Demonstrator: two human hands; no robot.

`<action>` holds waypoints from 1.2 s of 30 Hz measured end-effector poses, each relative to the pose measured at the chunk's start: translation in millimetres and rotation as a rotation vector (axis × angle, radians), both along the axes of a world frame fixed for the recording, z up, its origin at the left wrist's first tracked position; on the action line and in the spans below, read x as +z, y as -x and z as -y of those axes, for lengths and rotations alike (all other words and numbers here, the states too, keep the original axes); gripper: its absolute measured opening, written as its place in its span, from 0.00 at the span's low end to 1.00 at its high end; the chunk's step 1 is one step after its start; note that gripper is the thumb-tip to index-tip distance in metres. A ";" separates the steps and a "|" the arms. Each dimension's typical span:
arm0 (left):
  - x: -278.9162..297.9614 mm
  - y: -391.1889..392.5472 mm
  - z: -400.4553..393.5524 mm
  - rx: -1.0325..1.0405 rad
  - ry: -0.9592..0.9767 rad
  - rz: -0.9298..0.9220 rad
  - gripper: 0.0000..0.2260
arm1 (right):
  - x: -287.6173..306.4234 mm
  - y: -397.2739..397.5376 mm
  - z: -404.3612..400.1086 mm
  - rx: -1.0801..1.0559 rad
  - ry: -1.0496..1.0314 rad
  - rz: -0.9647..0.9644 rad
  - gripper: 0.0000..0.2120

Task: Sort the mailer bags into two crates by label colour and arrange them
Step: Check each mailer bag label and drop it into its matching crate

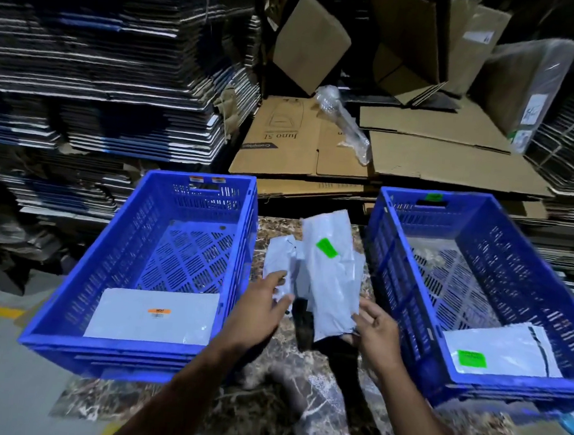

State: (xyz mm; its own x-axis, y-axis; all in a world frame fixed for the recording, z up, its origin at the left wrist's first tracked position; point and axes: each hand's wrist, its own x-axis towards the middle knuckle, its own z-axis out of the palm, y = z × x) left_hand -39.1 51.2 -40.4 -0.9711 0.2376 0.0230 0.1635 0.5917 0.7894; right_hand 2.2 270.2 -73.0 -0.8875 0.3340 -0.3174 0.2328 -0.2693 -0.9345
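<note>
The green-labelled mailer bag (329, 275) looks light, thin and limp: grey plastic film that will sag and slide, not a fragile thing but a slippery one. A pinch at one short end, or a flat palm beneath, seems the safest hold; gripped at a corner it would likely droop and fold.

It stands tilted above the marble-patterned worktop (263, 407), between the two blue crates, its green label (326, 248) toward twelve o'clock. The right hand (374, 330) makes the grip at the bag's lower end, at about six o'clock of the bag, fingers curled against the film; how firmly it pinches I cannot tell through the blur. The left hand (261, 308) is at eight o'clock of the bag, fingers loosely extended and touching the small pile of grey mailers (279, 258) beneath, grasping nothing clearly.

The right crate (411, 278), at three o'clock, carries a green tag and already holds a green-labelled mailer (494, 353); the left crate (103, 264), at nine o'clock, holds an orange-labelled mailer (154, 316). By label colour, the held bag belongs to the right crate.
</note>
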 end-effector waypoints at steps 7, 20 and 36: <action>22.3 -24.0 -25.4 0.007 -0.752 0.294 0.20 | 32.0 -44.2 25.2 0.106 -0.213 -0.225 0.09; 47.6 -42.4 -26.9 0.015 -0.802 0.256 0.13 | 56.0 -66.3 30.2 0.198 -0.427 -0.392 0.07; 44.8 -56.1 -29.6 -0.002 -0.696 0.274 0.11 | 74.3 -57.3 29.8 -0.030 -0.409 -0.290 0.04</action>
State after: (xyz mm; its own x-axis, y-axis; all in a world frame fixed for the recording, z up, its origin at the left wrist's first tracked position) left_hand 17.0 80.8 4.4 -0.9633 0.2581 -0.0735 -0.0920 -0.0600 0.9940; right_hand 59.4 240.5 1.3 -0.9079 0.4062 0.1035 -0.0546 0.1304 -0.9900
